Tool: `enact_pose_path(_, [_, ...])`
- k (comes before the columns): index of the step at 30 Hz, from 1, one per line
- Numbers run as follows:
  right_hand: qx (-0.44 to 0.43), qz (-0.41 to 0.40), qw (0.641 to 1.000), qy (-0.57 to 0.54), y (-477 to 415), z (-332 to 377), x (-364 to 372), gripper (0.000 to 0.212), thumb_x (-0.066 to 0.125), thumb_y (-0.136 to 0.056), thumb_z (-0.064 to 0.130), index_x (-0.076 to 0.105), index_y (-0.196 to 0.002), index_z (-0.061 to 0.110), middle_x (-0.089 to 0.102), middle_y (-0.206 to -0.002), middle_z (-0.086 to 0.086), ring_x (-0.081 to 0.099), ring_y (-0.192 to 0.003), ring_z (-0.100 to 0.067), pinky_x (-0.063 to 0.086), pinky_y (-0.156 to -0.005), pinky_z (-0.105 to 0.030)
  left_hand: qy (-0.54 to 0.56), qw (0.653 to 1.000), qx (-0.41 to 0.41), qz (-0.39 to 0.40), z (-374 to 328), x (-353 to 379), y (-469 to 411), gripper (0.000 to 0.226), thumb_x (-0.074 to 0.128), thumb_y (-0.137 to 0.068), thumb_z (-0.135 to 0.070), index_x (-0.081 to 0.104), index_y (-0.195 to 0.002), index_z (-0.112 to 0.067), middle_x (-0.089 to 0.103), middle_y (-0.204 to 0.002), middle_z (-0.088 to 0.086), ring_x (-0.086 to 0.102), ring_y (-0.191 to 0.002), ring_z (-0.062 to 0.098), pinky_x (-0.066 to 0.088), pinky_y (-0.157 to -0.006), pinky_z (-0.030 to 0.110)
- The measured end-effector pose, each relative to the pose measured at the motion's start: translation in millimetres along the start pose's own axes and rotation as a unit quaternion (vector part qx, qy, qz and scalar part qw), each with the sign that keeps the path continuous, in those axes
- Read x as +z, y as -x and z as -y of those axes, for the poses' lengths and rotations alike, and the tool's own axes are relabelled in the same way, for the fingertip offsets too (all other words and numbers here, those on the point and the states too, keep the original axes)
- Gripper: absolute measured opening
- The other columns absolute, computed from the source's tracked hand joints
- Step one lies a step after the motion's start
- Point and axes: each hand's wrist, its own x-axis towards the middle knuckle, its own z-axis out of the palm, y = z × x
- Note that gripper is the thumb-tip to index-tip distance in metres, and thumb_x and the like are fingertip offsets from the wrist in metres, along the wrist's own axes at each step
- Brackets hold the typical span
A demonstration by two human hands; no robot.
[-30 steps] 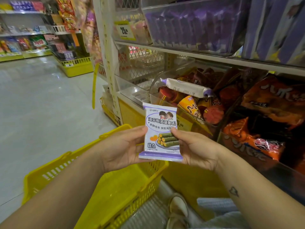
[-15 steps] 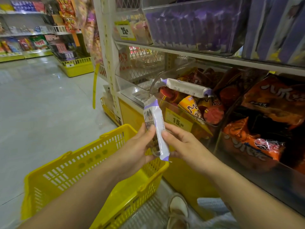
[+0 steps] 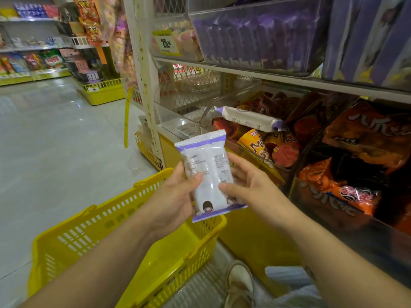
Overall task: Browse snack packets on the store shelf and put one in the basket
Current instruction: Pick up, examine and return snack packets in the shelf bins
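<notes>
White-and-purple snack packet (image 3: 208,174), apparently back side up, pinched between both hands' fingers, above yellow basket (image 3: 93,232).

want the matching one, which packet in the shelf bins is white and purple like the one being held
The long white packet with purple ends, lying across the top of the orange and red packets; no other one there is white.

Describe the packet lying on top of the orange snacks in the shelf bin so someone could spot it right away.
Start at the clear plastic bin on the lower shelf, just right of the white shelf upright and behind the packet held in both hands. On top of its heap of orange and red bags lies a long white packet with purple sealed ends. It is the only pale wrapper in that bin.
</notes>
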Motion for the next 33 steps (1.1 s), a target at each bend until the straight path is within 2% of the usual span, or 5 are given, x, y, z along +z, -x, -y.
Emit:
enact_pose_path(6, [-0.006, 0.128, 0.992, -0.019, 1, 1, -2, 0.093, 0.063, -0.083, -0.012, 0.020, -0.150, 0.036, 0.053, -0.140, 0.004, 0.061, -0.117, -0.021, 0.054, -0.092, -0.043, 0.007, 0.998, 0.004, -0.061, -4, -8, -2, 0.055, 0.044, -0.096, -0.013, 0.037, -0.143, -0.038, 0.066, -0.124, 0.006, 0.066, -0.109, 0.029, 0.058, -0.067, 0.044])
enact_pose_path(16, [-0.002, 0.166, 0.986, -0.027, 3, -1, -9, 0.106, 0.069, -0.076, -0.007, 0.008, -0.150, 0.037, 0.047, -0.144, 0.014, 0.057, -0.123, -0.017, 0.052, -0.094, -0.040, 0.018, 0.995, -0.019, -0.098, -5, -5, -2, 0.061, 0.050, -0.093, -0.015, 0.030, -0.147, -0.035, 0.070, -0.118, 0.006, 0.069, -0.102, 0.027, 0.059, -0.064, 0.042])
enact_pose_path(20, [0.011, 0.126, 0.991, -0.037, 2, 2, -11, 0.091, 0.064, -0.080, -0.016, 0.022, -0.148, 0.027, 0.052, -0.136, 0.015, 0.065, -0.110, -0.019, 0.057, -0.085, -0.030, -0.045, 0.993, -0.019, -0.110, -7, -2, -1, 0.075, 0.055, -0.090, -0.016, 0.018, -0.148, -0.045, 0.070, -0.116, -0.004, 0.070, -0.101, 0.026, 0.061, -0.070, 0.043])
enact_pose_path(25, [0.009, 0.068, 0.996, -0.053, -1, 6, -15, 0.074, 0.060, -0.080, -0.018, 0.040, -0.140, 0.021, 0.065, -0.124, 0.007, 0.070, -0.091, -0.020, 0.059, -0.072, -0.027, -0.245, 0.969, -0.031, 0.018, -17, -4, 8, 0.115, 0.081, -0.073, -0.017, -0.005, -0.133, -0.064, 0.063, -0.122, -0.025, 0.069, -0.101, 0.014, 0.056, -0.067, 0.027])
enact_pose_path(33, [0.003, 0.045, 0.995, -0.092, -2, 5, -15, 0.071, 0.067, -0.074, -0.014, 0.046, -0.133, 0.021, 0.067, -0.122, -0.006, 0.066, -0.097, -0.035, 0.059, -0.079, -0.033, -0.251, 0.967, 0.030, 0.029, -20, -4, 9, 0.110, 0.070, -0.079, 0.010, 0.009, -0.148, -0.050, 0.042, -0.147, -0.018, 0.061, -0.119, 0.017, 0.056, -0.083, 0.032])
